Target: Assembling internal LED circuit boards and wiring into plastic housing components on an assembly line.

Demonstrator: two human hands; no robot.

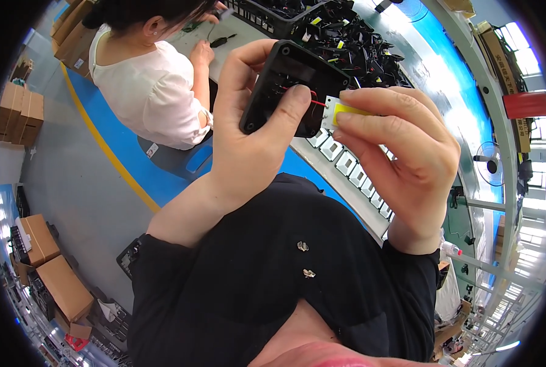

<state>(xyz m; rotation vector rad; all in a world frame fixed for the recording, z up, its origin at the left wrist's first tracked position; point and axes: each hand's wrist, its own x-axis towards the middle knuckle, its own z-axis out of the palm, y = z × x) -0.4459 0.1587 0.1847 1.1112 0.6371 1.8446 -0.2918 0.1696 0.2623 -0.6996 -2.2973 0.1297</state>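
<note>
My left hand point(254, 131) grips a black plastic housing point(306, 67), its open side facing me. The thumb presses into the cavity near thin red and black wires. Between the thumb and fingers of my right hand point(401, 134) is a small LED panel point(330, 112), white with a yellow face; the fingers cover part of it. A red wire point(319, 103) runs from the panel into the housing. The panel sits just outside the housing's right edge. Both are held up above the workbench, in front of my chest.
A co-worker in a white top point(144, 85) sits at the bench on the left, handling a small part. A large heap of black parts point(365, 46) lies beyond my hands, beside a black crate point(273, 18). White square pieces point(346, 164) line the bench. Cardboard boxes point(65, 287) stand on the floor.
</note>
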